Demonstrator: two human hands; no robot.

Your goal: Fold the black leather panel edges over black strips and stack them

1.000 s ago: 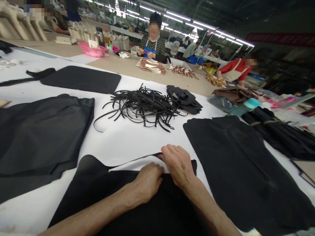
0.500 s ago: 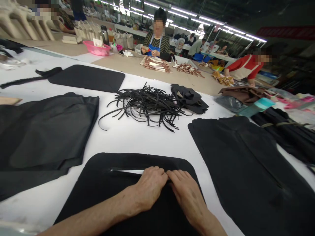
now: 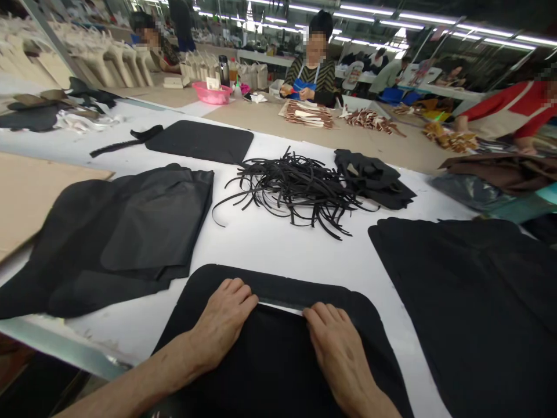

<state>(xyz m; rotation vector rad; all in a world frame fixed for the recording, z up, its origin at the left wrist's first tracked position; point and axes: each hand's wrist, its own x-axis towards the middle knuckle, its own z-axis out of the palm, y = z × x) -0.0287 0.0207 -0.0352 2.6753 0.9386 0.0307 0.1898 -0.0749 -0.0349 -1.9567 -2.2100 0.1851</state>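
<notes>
A black leather-like panel [image 3: 278, 366] with rounded corners lies on the white tabletop right in front of me. A long narrow slit near its far edge shows white through it. My left hand [image 3: 226, 325] grips the slit's near edge at the left, fingers curled and thumb hidden beneath. Farther right along the same edge, my right hand [image 3: 337, 342] pinches the material, its fingertips at the slit. Between the two hands the edge runs fairly straight.
Beyond the panel lies a tangled heap of thin black strips [image 3: 300, 188]. Stacks of black sheets lie left [image 3: 143, 226] and right [image 3: 461, 278]. A beige board [image 3: 43, 186] rests at far left. Across the table, a person in a blue apron [image 3: 307, 84] works near a pink basin [image 3: 212, 93].
My hands have moved apart along the slit's edge, the left one going left; before, they nearly met. The view has swung left, so the surroundings sit farther right.
</notes>
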